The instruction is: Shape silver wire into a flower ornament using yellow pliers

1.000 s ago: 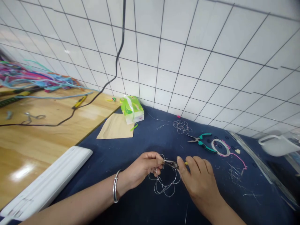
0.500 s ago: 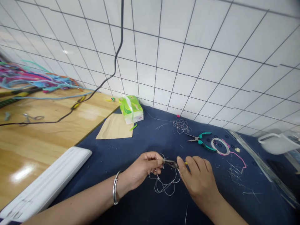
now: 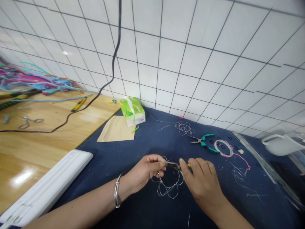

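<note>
Thin silver wire bent into a ring of petal-like loops (image 3: 167,190) hangs between my hands above the dark blue cloth. My left hand (image 3: 150,168), with a silver bangle at the wrist, pinches this wire flower near its upper left loop. Closed around a pair of pliers (image 3: 174,164) is my right hand (image 3: 201,178); a bit of yellow handle shows by its fingers. The pliers' dark metal jaws point left and meet the wire right at my left fingertips. Whether the jaws grip the wire is too small to tell.
Beyond my hands lie another wire flower (image 3: 184,128), teal-handled pliers (image 3: 203,142), a white ring-shaped spool (image 3: 223,148) and wire scraps (image 3: 238,175). Further left are a green tissue pack (image 3: 132,110), a brown paper sheet (image 3: 115,130) and a long white case (image 3: 50,187). A black cable (image 3: 113,63) hangs in front.
Both hands, the pliers and the wire flower keep almost the same place. The hanging black cable has swung left and lower, uncovering the yellow cutter and the scissors on the wooden table.
</note>
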`<state>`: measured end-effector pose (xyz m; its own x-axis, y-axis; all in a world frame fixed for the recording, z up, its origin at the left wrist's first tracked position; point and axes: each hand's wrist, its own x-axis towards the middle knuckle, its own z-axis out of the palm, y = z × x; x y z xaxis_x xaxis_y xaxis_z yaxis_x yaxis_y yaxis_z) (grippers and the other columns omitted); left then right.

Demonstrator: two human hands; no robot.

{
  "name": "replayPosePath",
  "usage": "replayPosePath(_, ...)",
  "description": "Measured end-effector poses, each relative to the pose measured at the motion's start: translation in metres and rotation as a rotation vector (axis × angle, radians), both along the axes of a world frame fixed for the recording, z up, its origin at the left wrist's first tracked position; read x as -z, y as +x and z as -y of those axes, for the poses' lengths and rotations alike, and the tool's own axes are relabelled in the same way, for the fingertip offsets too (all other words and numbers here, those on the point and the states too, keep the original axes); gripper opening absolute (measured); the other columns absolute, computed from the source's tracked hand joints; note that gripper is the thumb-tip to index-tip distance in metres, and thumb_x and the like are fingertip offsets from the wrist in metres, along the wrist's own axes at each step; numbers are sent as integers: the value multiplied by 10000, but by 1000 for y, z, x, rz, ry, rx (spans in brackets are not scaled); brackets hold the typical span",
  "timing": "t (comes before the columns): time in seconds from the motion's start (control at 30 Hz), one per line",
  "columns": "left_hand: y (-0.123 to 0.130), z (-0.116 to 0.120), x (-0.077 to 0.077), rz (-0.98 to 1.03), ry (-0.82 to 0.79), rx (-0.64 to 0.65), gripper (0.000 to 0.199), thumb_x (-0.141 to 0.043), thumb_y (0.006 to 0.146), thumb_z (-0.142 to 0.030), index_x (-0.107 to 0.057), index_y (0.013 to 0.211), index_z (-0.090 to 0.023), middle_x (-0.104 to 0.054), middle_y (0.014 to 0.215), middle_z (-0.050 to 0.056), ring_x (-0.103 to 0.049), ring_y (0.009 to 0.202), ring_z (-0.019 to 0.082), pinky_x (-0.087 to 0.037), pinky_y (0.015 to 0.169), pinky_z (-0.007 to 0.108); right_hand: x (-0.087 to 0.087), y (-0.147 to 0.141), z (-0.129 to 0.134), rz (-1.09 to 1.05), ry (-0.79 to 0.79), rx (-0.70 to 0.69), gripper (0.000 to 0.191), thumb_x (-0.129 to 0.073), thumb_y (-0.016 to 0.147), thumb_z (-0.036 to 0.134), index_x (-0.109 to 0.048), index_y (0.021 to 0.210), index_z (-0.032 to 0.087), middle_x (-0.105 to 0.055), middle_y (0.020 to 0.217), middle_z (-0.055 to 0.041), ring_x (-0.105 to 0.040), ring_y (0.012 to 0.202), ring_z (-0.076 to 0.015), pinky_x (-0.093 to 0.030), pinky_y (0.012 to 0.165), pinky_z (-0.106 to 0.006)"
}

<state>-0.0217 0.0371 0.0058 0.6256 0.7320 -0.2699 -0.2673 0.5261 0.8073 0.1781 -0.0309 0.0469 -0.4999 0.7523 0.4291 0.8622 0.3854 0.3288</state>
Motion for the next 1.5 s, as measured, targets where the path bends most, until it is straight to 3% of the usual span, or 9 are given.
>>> replayPosePath(0.33,2,1,5,79,-113,-4,101,-655,737,-190,-606,783,-115,-576,743,29,-538,587,80,-387,565,196,-1,1,2,4,-1,-11,323,-405,863,144,-541,1156,152,-569,930,-113,-467,901,-251,-344,761,-417)
replayPosePath(1.3,5,7,4,31,-44,-54,104,-656,736,-204,-594,771,-129,-552,713,3,-522,591,75,-389,584,200,1,4,-1,-25,-41,-23,274,-435,853,146,-572,1091,146,-571,880,-99,-463,834,-227,-339,691,-375)
replayPosePath(1.5,7,7,6,-11,-16,-82,109,-638,761,-210,-590,816,-129,-562,710,5,-535,608,78,-380,574,187,5,5,-2,-49,-27,15,271,-521,820,183,-573,1085,172,-569,911,-94,-463,871,-240,-334,731,-392)
